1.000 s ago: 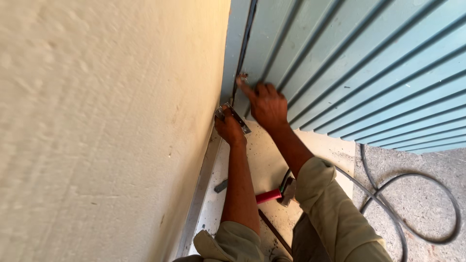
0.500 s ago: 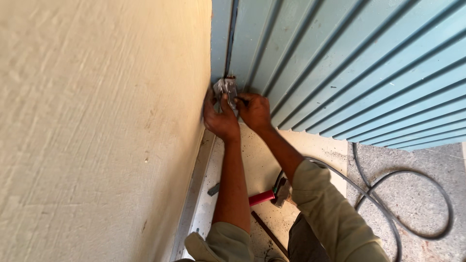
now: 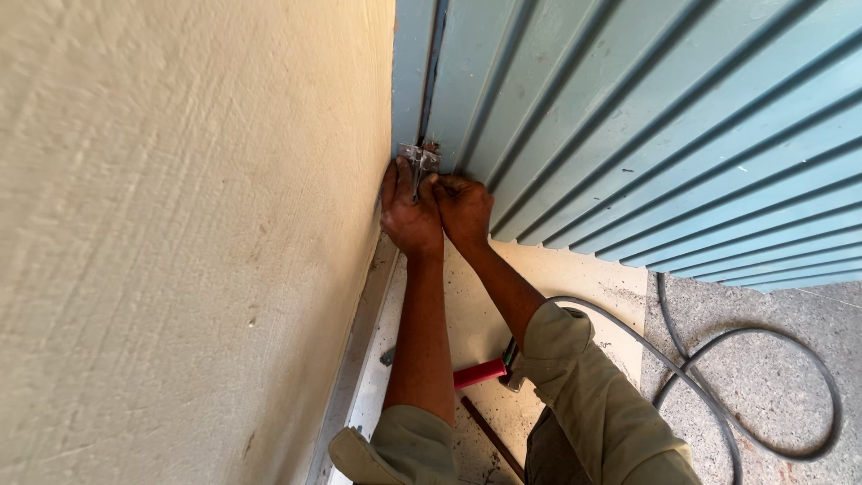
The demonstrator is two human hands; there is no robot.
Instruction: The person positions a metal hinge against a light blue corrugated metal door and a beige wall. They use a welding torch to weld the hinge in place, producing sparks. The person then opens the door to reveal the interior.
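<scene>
Pressing against a small metal bracket (image 3: 418, 162) where the cream wall (image 3: 180, 242) meets the blue ribbed shutter (image 3: 646, 126), I see my left hand (image 3: 409, 211) closed around its lower part, my right hand (image 3: 462, 208) pinching it just beside. Below on the floor lie a red-handled tool (image 3: 480, 373) and a grey cable (image 3: 763, 386)
</scene>
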